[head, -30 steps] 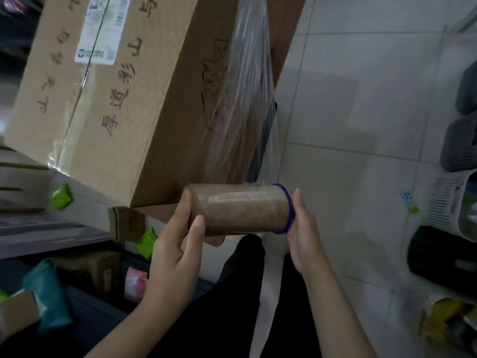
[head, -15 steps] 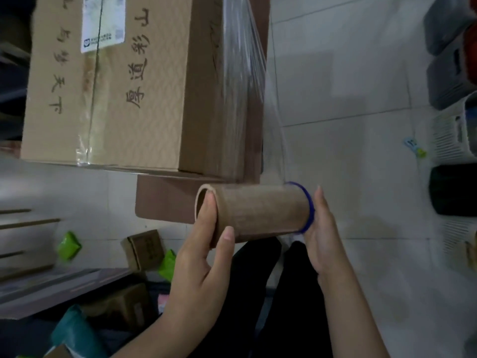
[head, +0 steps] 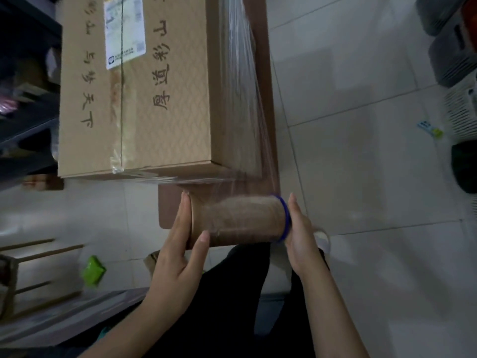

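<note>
Since a second ago the box (head: 160, 99) has swung squarer and now fills the upper left of the frame. The roll (head: 237, 220) has drifted right to lower centre, just off the near edge of the table (head: 169, 210). Film (head: 247, 112) runs taut from the box's right side down to the roll. The left hand (head: 178, 254) and right hand (head: 300, 233) press flat on the roll's two ends, fingers straight, with the left thumb lying along the tube. The roll looks nearly spent, so it should be light and stiff, its film clingy and easily torn. Holding it by the ends lets it spin.
</note>
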### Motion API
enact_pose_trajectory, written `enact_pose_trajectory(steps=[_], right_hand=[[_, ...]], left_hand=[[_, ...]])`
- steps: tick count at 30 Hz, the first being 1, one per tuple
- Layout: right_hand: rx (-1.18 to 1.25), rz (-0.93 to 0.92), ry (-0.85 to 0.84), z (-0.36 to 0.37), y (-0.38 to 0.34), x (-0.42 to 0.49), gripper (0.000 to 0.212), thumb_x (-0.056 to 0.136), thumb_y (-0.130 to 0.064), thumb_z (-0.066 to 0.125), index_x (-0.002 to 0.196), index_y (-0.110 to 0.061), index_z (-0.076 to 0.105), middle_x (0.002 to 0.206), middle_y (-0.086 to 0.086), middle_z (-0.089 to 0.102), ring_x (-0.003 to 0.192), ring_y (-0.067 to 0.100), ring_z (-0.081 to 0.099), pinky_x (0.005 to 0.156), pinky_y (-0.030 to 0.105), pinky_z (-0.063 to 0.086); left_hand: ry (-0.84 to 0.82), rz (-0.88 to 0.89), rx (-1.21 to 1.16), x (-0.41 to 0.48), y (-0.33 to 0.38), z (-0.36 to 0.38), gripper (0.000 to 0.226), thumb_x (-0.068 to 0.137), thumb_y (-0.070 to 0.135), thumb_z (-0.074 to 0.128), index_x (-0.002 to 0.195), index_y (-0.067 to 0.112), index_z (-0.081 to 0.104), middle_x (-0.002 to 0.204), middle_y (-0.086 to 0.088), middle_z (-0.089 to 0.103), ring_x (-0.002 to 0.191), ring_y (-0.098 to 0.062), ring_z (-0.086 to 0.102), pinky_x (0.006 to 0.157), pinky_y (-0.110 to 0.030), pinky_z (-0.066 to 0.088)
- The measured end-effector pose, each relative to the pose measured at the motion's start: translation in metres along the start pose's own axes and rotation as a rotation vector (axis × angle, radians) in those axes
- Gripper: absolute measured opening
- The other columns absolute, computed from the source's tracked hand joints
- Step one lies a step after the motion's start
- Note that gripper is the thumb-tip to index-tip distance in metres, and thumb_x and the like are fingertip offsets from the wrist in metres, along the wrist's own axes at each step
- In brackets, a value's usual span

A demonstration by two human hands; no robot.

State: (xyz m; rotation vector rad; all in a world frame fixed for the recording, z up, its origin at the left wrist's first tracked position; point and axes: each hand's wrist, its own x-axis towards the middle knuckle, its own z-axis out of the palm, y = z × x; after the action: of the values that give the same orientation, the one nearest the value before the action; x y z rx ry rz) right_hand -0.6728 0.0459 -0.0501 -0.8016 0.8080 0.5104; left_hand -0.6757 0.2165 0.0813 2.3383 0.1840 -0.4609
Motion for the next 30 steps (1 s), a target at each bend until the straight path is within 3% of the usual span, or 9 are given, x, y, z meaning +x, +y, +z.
enact_pose_trajectory(steps=[3,6,9,13,17,22,24,27,30], right_hand=[[0.031,0.028,0.068,0.018,0.014,0.007,0.059,0.07,-0.063,0.049,0.104,-0.019,0.069,0.101,0.001,0.075,0.089,0.007,0.072,0.076,0.024,0.055],[0.077,0.036,0.186,0.042,0.027,0.014,0.058,0.072,-0.06,0.046,0.102,-0.017,0.068,0.106,0.006,0.072,0.09,0.013,0.07,0.078,0.026,0.055],[0.188,0.009,0.282,0.064,0.051,0.018,0.07,0.074,-0.063,0.044,0.118,-0.012,0.064,0.12,0.009,0.068,0.107,0.021,0.066,0.095,0.036,0.05],[0.307,-0.065,0.317,0.088,0.078,0.008,0.061,0.072,-0.066,0.04,0.111,-0.027,0.065,0.118,-0.001,0.07,0.104,0.01,0.067,0.096,0.032,0.049],[0.385,-0.101,0.358,0.104,0.096,0.004,0.093,0.062,-0.08,0.047,0.133,-0.022,0.056,0.126,0.004,0.067,0.115,0.018,0.063,0.106,0.04,0.044],[0.488,-0.166,0.398,0.113,0.126,0.007,0.037,0.094,-0.058,0.036,0.095,-0.034,0.064,0.088,-0.01,0.073,0.079,0.003,0.071,0.079,0.028,0.053],[0.524,-0.209,0.42,0.118,0.137,0.009,0.035,0.097,-0.053,0.035,0.088,-0.034,0.063,0.082,-0.012,0.074,0.071,0.0,0.071,0.071,0.024,0.055],[0.578,-0.272,0.41,0.132,0.152,0.006,0.04,0.096,-0.054,0.038,0.097,-0.027,0.068,0.092,-0.006,0.076,0.091,0.008,0.072,0.077,0.025,0.054],[0.623,-0.343,0.429,0.146,0.172,0.008,0.042,0.099,-0.048,0.037,0.103,-0.019,0.068,0.098,-0.002,0.075,0.088,0.005,0.072,0.069,0.017,0.054]], left_hand=[[-0.085,0.093,0.08,0.011,-0.023,-0.017,0.067,0.09,0.051,0.032,0.149,0.032,0.005,0.158,0.02,0.005,0.145,-0.001,0.005,0.119,-0.029,0.012],[-0.185,0.213,0.141,0.026,-0.046,-0.036,0.061,0.095,0.042,0.027,0.149,0.029,0.0,0.159,0.018,-0.003,0.146,-0.008,-0.001,0.117,-0.027,0.005],[-0.316,0.314,0.153,0.043,-0.062,-0.054,0.06,0.098,0.039,0.023,0.149,0.029,-0.006,0.159,0.014,-0.01,0.146,-0.012,-0.008,0.116,-0.024,0.0],[-0.461,0.44,0.161,0.053,-0.073,-0.074,0.064,0.099,0.044,0.022,0.15,0.016,-0.005,0.16,0.008,-0.009,0.147,-0.017,-0.01,0.117,-0.029,0.0],[-0.513,0.43,0.118,0.049,-0.078,-0.087,0.066,0.096,0.035,0.029,0.15,0.018,-0.005,0.16,0.011,-0.008,0.147,-0.014,-0.007,0.117,-0.037,0.005],[-0.531,0.404,0.092,0.051,-0.089,-0.099,0.066,0.094,0.052,0.026,0.148,0.031,-0.004,0.158,0.018,-0.006,0.145,-0.004,-0.004,0.118,-0.035,0.007],[-0.548,0.356,0.07,0.051,-0.091,-0.105,0.066,0.089,0.064,0.026,0.144,0.042,-0.003,0.157,0.024,-0.006,0.143,0.004,-0.002,0.119,-0.031,0.008],[-0.563,0.319,0.052,0.049,-0.096,-0.115,0.061,0.087,0.059,0.026,0.141,0.046,0.0,0.155,0.027,-0.003,0.14,0.013,0.0,0.115,-0.018,0.007],[-0.581,0.296,0.074,0.049,-0.101,-0.126,0.059,0.088,0.058,0.024,0.141,0.047,0.002,0.152,0.033,0.002,0.137,0.017,0.004,0.11,-0.006,0.011]])
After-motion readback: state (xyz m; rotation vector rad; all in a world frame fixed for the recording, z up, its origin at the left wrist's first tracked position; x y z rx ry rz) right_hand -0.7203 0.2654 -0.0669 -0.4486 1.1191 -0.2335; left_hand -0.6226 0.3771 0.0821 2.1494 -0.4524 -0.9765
